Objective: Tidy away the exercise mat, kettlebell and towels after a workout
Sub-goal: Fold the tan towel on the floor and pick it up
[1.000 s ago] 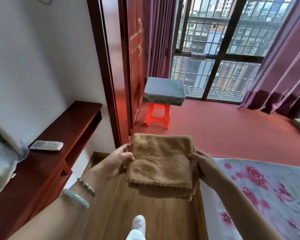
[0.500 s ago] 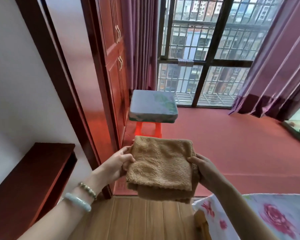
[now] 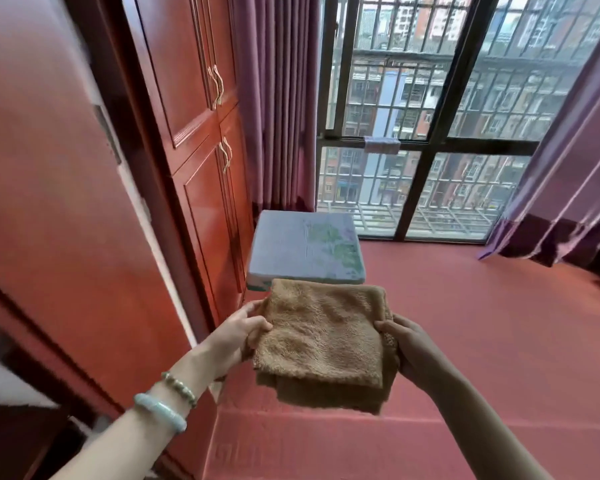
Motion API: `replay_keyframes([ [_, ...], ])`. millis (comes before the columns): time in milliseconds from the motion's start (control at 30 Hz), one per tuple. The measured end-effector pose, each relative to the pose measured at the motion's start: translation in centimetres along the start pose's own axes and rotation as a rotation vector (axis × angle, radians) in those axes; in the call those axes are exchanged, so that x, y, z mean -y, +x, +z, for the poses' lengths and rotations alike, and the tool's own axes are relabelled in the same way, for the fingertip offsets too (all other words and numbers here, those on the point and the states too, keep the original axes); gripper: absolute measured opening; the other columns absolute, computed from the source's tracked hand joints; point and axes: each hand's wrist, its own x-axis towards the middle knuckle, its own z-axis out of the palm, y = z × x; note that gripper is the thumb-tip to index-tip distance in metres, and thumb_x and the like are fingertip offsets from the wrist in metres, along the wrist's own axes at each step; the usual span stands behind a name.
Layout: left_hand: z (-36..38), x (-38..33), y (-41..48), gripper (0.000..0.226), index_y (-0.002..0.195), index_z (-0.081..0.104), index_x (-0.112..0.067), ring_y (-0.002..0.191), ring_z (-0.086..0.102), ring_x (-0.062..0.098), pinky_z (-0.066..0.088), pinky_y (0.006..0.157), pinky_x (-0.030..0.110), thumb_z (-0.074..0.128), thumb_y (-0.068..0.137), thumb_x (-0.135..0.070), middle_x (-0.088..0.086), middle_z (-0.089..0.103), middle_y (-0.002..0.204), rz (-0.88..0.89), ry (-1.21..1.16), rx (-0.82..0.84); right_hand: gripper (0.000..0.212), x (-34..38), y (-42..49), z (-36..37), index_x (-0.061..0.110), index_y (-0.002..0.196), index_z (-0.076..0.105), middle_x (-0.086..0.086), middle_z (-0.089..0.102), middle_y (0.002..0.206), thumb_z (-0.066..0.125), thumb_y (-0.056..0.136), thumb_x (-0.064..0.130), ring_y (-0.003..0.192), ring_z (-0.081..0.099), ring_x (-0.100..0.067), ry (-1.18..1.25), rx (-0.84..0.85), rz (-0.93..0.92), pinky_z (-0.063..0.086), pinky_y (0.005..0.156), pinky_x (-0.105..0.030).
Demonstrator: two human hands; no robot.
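A folded tan fleece towel (image 3: 321, 341) hangs flat in the air in front of me. My left hand (image 3: 238, 336) grips its left edge, thumb on top. My right hand (image 3: 407, 348) grips its right edge the same way. Just beyond the towel lies a folded pale blue-grey pad with a green print (image 3: 305, 249); whatever supports it is hidden behind the towel. No kettlebell is in view.
A red wooden wardrobe (image 3: 194, 140) with brass handles lines the left side. Purple curtains (image 3: 278, 98) frame a barred floor-length window (image 3: 426, 133). Red carpet (image 3: 482, 341) spreads to the right and below my arms.
I have walked forward toward the window with the towel held the same way. The pad is now much closer, and the wooden floor, shelf and flowered bed have dropped out of view.
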Motion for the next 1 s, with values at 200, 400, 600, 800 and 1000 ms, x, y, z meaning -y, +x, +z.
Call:
replay_keyframes([
  [200, 1.2, -3.1, 8.0, 0.043, 0.120, 0.053, -0.013, 0.090, 0.059, 0.026, 0.050, 0.084, 0.036, 0.045, 0.084, 0.010, 0.017, 0.063, 0.105, -0.010, 0.003, -0.029, 0.020, 3.2, 9.4, -1.5, -0.002, 0.105, 0.061, -0.012, 0.067, 0.081, 0.049, 0.088, -0.003, 0.062, 0.064, -0.016, 0.008, -0.008, 0.045, 0.054, 0.054, -0.023],
  [400, 0.6, -5.9, 17.0, 0.045, 0.121, 0.053, -0.014, 0.091, 0.059, 0.029, 0.050, 0.077, 0.035, 0.046, 0.083, 0.009, 0.016, 0.065, 0.103, -0.065, 0.002, -0.062, 0.016, 5.0, 18.2, -2.7, 0.000, 0.098, 0.061, -0.008, 0.069, 0.073, 0.050, 0.088, -0.004, 0.058, 0.065, -0.013, 0.029, -0.026, 0.085, 0.052, 0.047, -0.021],
  [600, -1.1, -9.8, 28.2, 0.059, 0.124, 0.050, -0.014, 0.100, 0.047, 0.030, 0.041, 0.077, 0.036, 0.061, 0.067, -0.001, 0.016, 0.059, 0.114, -0.092, -0.005, -0.043, 0.020, 8.0, 29.3, -3.3, -0.002, 0.107, 0.060, -0.015, 0.066, 0.089, 0.054, 0.087, -0.002, 0.066, 0.066, -0.017, 0.016, -0.064, 0.092, 0.054, 0.053, -0.024],
  [800, -2.6, -14.9, 38.4, 0.049, 0.119, 0.056, -0.027, 0.063, 0.045, 0.015, 0.035, 0.050, 0.024, 0.056, 0.076, -0.002, 0.013, 0.054, 0.098, -0.119, 0.084, -0.075, 0.020, 11.3, 40.1, -2.1, 0.008, 0.107, 0.060, -0.006, 0.069, 0.092, 0.054, 0.089, 0.002, 0.073, 0.066, -0.014, -0.107, -0.049, 0.100, 0.051, 0.054, -0.024],
  [1000, -3.8, -17.2, 46.0, 0.052, 0.122, 0.052, -0.030, 0.067, 0.049, 0.016, 0.043, 0.055, 0.023, 0.041, 0.086, 0.008, 0.012, 0.057, 0.096, -0.154, 0.175, -0.175, 0.046, 13.0, 48.8, -1.7, 0.010, 0.106, 0.059, -0.008, 0.071, 0.093, 0.072, 0.063, 0.006, 0.078, 0.069, -0.017, -0.126, 0.051, 0.115, 0.052, 0.059, -0.024],
])
